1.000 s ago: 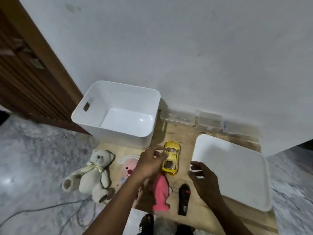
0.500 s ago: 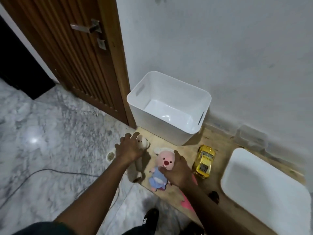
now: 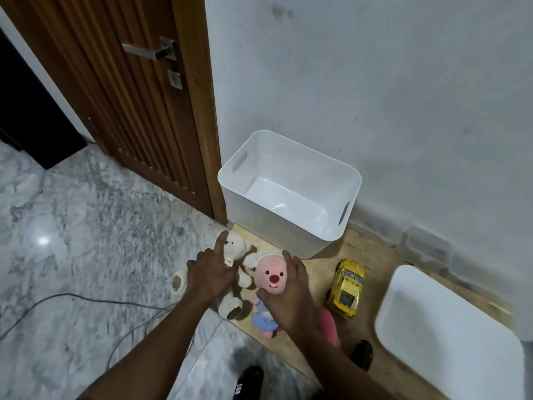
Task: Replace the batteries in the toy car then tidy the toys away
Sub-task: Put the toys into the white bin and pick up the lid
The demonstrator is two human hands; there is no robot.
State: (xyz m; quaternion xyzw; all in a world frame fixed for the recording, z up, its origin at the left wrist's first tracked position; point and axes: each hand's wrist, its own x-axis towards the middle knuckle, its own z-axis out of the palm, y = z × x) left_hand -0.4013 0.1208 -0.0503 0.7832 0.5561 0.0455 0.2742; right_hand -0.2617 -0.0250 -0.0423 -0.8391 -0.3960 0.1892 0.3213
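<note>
Two toys we touch: our left grip (image 3: 208, 280) lies on the bear (image 3: 236, 247), forefinger straight, our right grip (image 3: 289, 297) curls round the doll's (image 3: 271, 276) head, while the car (image 3: 347, 287) sits just right, on the board (image 3: 317, 272).

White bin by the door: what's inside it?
In the bin only its bare white bottom shows; no toys are visible. Its near wall hides the bottom's front strip.

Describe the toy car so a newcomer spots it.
Find the open white plastic bin by the wall. On the wooden board near its front right corner lies the yellow toy car. Beside soft plush toys, it alone is shiny yellow.
</note>
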